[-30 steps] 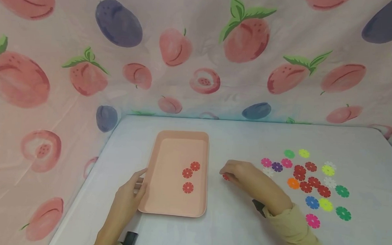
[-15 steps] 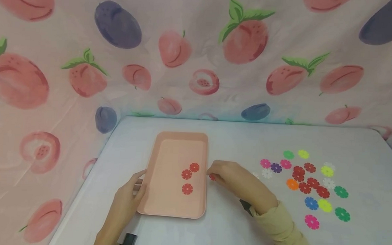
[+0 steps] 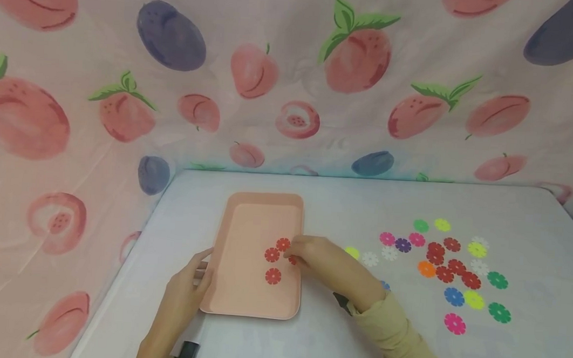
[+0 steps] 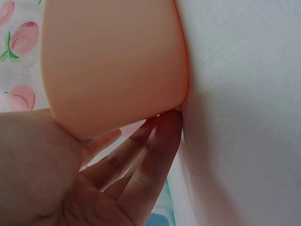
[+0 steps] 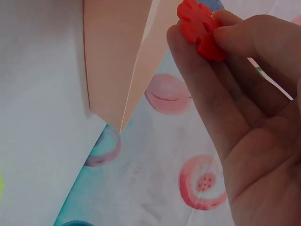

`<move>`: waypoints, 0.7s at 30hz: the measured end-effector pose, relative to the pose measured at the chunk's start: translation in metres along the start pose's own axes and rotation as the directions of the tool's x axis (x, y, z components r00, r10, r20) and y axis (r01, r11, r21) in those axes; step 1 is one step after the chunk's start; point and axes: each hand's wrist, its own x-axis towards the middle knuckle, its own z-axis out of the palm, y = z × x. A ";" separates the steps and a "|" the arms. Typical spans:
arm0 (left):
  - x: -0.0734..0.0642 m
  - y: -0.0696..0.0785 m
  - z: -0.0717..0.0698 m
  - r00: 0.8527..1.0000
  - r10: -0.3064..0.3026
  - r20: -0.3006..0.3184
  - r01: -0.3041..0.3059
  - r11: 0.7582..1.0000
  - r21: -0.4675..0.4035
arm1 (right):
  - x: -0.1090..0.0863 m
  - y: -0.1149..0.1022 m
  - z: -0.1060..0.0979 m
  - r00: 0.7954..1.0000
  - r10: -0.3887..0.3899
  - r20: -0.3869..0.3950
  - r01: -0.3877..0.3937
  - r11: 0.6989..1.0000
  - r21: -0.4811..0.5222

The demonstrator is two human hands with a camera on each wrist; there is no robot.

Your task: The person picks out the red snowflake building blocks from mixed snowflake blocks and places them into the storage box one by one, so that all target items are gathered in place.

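In the head view my right hand point(image 3: 328, 262) is over the right rim of a shallow peach tray point(image 3: 246, 301). Thumb and fingertips pinch a red notched plastic disc point(image 5: 200, 30), plainest in the right wrist view. Several more red discs point(image 3: 273, 276) lie inside the tray, close to that hand. At the tray's left side is my left hand point(image 3: 185, 290); its extended fingers rest against the outer wall, and in the left wrist view the fingertips point(image 4: 170, 120) touch the wall low down near the tabletop.
Right of the tray, several flower-shaped discs lie scattered, among them a pink one point(image 3: 455, 323), a green one point(image 3: 499, 313) and an orange one point(image 3: 427, 269). My right forearm partly covers a blue disc point(image 3: 384, 285). A fruit-print cloth point(image 3: 348, 123) hangs behind the white table point(image 3: 343, 203).
My right hand has moved left with the red disc, from the table beside the tray to over its right rim. My left hand stays at the tray's left side.
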 end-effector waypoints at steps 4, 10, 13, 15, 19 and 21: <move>-0.001 0.001 -0.001 1.000 0.022 -0.011 -0.022 1.000 0.003 | 0.005 -0.003 0.004 1.000 -0.005 0.012 0.005 1.000 0.007; -0.001 0.000 0.000 1.000 0.022 -0.013 -0.022 1.000 0.003 | 0.011 -0.005 0.009 1.000 0.001 0.012 -0.001 1.000 0.024; 0.000 0.000 0.000 0.999 0.027 -0.016 -0.027 1.000 0.002 | 0.015 -0.004 0.011 1.000 -0.006 0.017 0.006 1.000 0.030; 0.000 -0.001 0.000 0.999 0.033 -0.018 -0.033 0.999 0.001 | 0.018 -0.003 0.013 1.000 -0.010 0.018 0.009 0.999 0.035; 0.000 -0.001 0.000 0.999 0.040 -0.025 -0.040 0.999 0.002 | 0.021 -0.002 0.017 0.999 -0.035 0.010 0.034 0.998 0.045; 0.000 -0.002 0.000 0.999 0.040 -0.027 -0.040 0.999 0.001 | 0.022 -0.002 0.019 0.999 -0.045 0.007 0.045 0.998 0.046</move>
